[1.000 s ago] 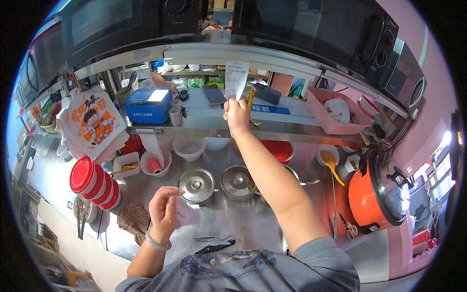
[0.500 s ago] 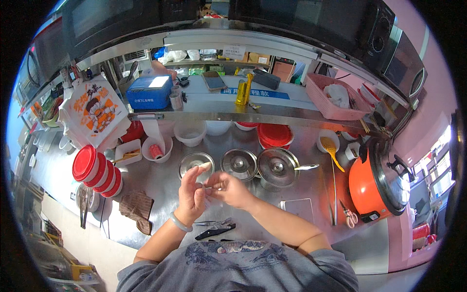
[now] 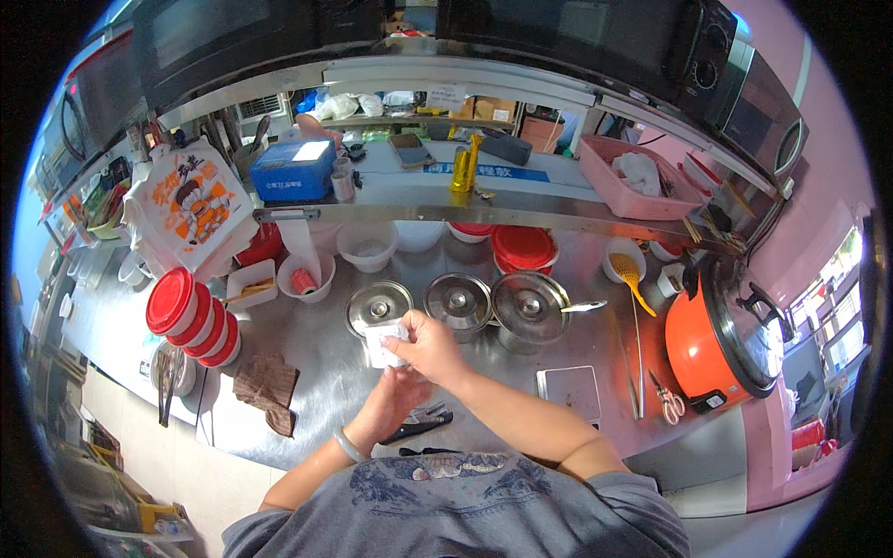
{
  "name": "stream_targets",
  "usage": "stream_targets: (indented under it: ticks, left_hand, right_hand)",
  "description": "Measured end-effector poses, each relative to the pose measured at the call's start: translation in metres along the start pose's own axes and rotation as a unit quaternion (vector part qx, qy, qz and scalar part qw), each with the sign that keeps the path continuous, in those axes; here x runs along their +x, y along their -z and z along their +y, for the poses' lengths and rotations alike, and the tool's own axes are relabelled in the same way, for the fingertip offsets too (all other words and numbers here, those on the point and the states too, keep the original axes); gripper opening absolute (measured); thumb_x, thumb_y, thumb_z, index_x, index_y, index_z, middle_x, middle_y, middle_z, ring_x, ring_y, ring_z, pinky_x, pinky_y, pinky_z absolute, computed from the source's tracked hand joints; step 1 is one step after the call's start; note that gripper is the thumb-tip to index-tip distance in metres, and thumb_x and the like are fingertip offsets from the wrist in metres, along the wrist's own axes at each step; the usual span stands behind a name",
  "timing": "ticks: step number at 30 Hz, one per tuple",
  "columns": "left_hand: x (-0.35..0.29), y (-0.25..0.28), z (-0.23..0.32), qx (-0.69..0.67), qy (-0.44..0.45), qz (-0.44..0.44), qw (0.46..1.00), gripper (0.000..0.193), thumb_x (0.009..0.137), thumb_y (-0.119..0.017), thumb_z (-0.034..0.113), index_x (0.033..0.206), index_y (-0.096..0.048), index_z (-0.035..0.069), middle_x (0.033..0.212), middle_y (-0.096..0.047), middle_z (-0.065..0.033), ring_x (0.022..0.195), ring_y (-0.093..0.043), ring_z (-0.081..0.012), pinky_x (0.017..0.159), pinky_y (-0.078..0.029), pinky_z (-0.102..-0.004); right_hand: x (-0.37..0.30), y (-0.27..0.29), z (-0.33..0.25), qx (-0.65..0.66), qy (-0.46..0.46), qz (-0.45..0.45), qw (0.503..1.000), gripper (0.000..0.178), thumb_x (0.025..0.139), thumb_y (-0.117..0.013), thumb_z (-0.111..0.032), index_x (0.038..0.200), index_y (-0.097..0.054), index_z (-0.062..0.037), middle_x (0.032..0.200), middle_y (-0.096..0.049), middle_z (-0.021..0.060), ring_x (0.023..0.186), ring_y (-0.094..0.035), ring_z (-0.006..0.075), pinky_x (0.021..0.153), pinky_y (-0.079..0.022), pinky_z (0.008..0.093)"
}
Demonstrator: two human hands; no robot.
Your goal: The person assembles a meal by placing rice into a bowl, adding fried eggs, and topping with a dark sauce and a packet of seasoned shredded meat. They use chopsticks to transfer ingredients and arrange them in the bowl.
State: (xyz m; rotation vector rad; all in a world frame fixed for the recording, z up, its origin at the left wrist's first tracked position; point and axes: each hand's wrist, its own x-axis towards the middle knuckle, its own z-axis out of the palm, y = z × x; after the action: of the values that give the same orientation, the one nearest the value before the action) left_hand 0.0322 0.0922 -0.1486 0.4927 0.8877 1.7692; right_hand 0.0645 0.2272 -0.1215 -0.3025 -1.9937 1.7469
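My right hand (image 3: 431, 352) pinches a small white slip (image 3: 384, 345), flat like a label or sachet, above the front of the counter. Just below it is my left hand (image 3: 392, 405), a pale band on its wrist; its thumb tip comes close to the slip's lower edge, and its other fingers are partly hidden behind the right hand. Past the slip stands a lidded steel pot (image 3: 379, 307), its lid partly covered. Near my body, a black-handled knife (image 3: 419, 428) lies on the counter beside other slim tools.
Two more lidded pots (image 3: 530, 307) stand alongside. Stacked red-lidded tubs (image 3: 193, 321) and a brown cloth (image 3: 265, 391) are at left. An orange cooker (image 3: 716, 339), scissors (image 3: 668, 402) and a yellow strainer (image 3: 630, 279) are at right. A steel shelf (image 3: 391, 199) overhangs the back.
The hands, fingertips together before, have shifted: the right now holds the white slip up in plain sight, while the left has dropped lower and toward my body.
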Motion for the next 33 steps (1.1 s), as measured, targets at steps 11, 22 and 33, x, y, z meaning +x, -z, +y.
stream_targets:
  ticks: [11, 22, 33]
  left_hand:
    - [0.03, -0.016, 0.089, -0.136, -0.295, 0.051, 0.945, 0.052, 0.086, -0.062, 0.015, 0.132, -0.038, 0.011, 0.124, -0.052, -0.0101, 0.105, -0.057, -0.0209, 0.087, -0.049, -0.0358]
    - [0.086, -0.055, 0.127, -0.075, -0.241, -0.063, 0.965, 0.051, 0.095, -0.045, 0.032, 0.135, -0.033, 0.003, 0.121, -0.051, -0.0171, 0.104, -0.057, -0.0281, 0.087, -0.051, -0.0393]
    - [0.083, -0.096, 0.148, -0.109, -0.113, -0.252, 0.955, 0.053, 0.099, -0.028, 0.037, 0.138, -0.032, 0.003, 0.124, -0.054, -0.0166, 0.103, -0.061, -0.0295, 0.088, -0.051, -0.0422]
  right_hand:
    - [-0.053, 0.012, -0.023, 0.194, -0.038, 0.012, 0.98, 0.013, 0.087, -0.062, -0.008, 0.082, -0.05, -0.0045, 0.08, -0.064, 0.0066, 0.068, -0.063, 0.0111, 0.05, -0.052, 0.0231]
    - [-0.071, 0.036, -0.015, 0.225, 0.018, 0.064, 0.972, 0.017, 0.09, -0.059, -0.013, 0.096, -0.046, -0.0032, 0.086, -0.064, 0.0119, 0.068, -0.065, 0.0178, 0.058, -0.053, 0.0278]
    - [-0.083, 0.034, -0.029, 0.294, 0.013, 0.032, 0.955, 0.017, 0.091, -0.052, -0.007, 0.108, -0.047, -0.0035, 0.1, -0.061, 0.0113, 0.079, -0.065, 0.0158, 0.067, -0.059, 0.0316]
